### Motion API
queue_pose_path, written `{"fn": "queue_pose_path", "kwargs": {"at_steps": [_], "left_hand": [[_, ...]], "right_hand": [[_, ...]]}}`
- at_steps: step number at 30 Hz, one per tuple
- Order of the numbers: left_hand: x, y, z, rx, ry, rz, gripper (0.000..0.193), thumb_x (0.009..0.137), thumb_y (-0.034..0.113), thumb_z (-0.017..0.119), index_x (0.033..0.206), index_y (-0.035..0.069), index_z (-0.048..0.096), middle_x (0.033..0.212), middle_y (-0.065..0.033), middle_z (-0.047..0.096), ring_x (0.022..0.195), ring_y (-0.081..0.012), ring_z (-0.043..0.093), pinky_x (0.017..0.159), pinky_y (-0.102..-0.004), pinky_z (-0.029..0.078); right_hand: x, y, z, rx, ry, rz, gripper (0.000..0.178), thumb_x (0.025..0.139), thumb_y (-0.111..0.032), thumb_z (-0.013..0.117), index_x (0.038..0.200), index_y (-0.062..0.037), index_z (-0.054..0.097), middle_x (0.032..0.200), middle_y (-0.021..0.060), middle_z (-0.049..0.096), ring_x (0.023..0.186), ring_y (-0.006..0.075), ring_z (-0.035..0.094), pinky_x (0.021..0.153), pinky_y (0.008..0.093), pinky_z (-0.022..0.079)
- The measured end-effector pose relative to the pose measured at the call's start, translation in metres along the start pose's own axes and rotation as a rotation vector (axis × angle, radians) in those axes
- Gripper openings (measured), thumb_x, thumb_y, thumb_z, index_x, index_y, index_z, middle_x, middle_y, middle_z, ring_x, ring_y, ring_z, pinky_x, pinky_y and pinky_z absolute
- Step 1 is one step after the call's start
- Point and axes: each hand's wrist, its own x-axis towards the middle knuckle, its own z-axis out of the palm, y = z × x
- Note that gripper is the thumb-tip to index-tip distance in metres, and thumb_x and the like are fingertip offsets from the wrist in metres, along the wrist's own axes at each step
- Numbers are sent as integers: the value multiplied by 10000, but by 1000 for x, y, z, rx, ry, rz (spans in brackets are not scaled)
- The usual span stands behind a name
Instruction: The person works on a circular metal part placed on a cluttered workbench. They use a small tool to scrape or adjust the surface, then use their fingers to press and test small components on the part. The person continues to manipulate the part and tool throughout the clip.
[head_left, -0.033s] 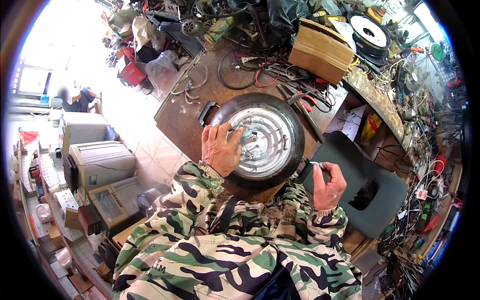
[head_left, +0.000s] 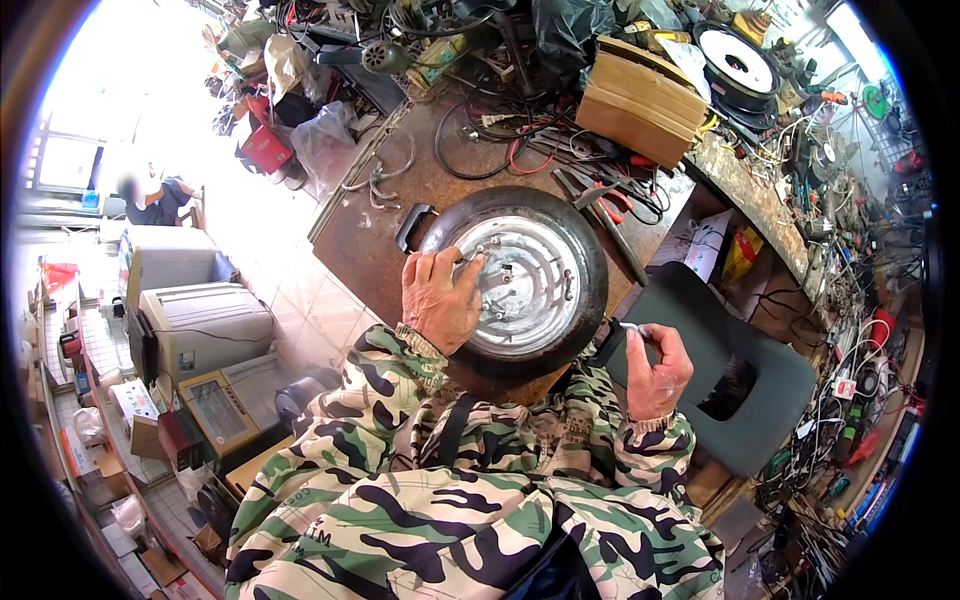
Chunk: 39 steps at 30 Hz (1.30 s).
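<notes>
A round black appliance (head_left: 590, 250) with a silver metal plate (head_left: 530, 275) in its middle lies flat on a rusty brown workbench (head_left: 370, 230). My left hand (head_left: 438, 300) lies on its left side, fingers curled onto the silver plate. My right hand (head_left: 655, 365) is raised just right of the appliance, apart from it. It pinches a small pale part (head_left: 630, 327) between thumb and fingers; what the part is I cannot tell. Both sleeves are camouflage cloth.
Pliers and loose cables (head_left: 600, 195) lie behind the appliance. A cardboard box (head_left: 640, 100) and a black reel (head_left: 735, 60) stand at the back. A grey-green chair (head_left: 770, 385) is at my right. Grey office machines (head_left: 200, 320) stand on the left, and a person (head_left: 150, 195) sits far left.
</notes>
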Motion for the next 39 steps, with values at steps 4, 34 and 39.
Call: {"fn": "queue_pose_path", "kwargs": {"at_steps": [4, 34, 39], "left_hand": [[1, 4, -2, 46, 21, 17, 518, 815, 187, 800, 1326, 114, 756, 1267, -146, 605, 1182, -359, 554, 1096, -531, 425], [18, 15, -5, 49, -180, -78, 551, 889, 112, 690, 1432, 205, 693, 928, -95, 690, 828, -324, 684, 866, -467, 497], [9, 9, -7, -14, -203, -104, 568, 894, 93, 677, 1456, 171, 678, 1005, -117, 754, 818, -334, 684, 854, -455, 504]], "right_hand": [[6, 4, -5, 14, 7, -25, 130, 911, -51, 808, 952, 34, 718, 881, 143, 732, 804, 266, 728, 766, 354, 568], [34, 19, -6, 80, -37, -19, 132, 902, -45, 815, 947, 33, 718, 874, 145, 727, 775, 257, 719, 737, 351, 563], [36, 23, -5, 105, -31, -8, 131, 903, -45, 814, 949, 32, 719, 870, 139, 725, 784, 249, 722, 756, 348, 570]]}}
